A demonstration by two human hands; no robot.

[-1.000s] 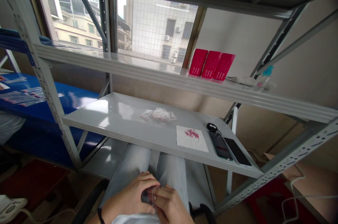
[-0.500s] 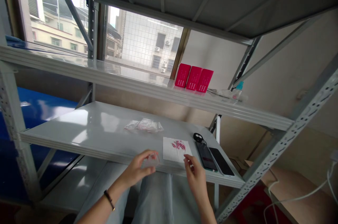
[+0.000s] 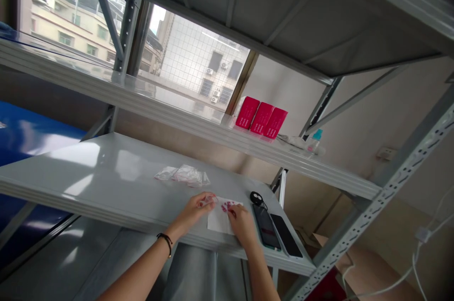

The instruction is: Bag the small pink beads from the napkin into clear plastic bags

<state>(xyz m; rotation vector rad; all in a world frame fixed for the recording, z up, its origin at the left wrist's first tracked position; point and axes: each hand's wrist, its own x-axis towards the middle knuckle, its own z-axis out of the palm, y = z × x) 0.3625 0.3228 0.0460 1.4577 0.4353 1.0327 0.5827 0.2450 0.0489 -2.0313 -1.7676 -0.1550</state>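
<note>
Both hands moved forward from shelf edge onto white paper sheet (image 3: 217, 218). Left hand (image 3: 196, 207) pinches small clear bag (image 3: 206, 201) over sheet's left edge. Right hand (image 3: 238, 218) rests on sheet, fingertips pressed together at red beads (image 3: 227, 206) on sheet's far part. Pile of clear bags (image 3: 184, 175) beyond sheet, apart. Two phones (image 3: 275, 232) just right of sheet; black cord (image 3: 255, 197) at their far end.

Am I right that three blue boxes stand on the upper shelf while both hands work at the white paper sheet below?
Not quite: the three boxes are red, not blue, as the head view shows. They do stand on the upper shelf, with the left hand and right hand at the white paper sheet.
</note>
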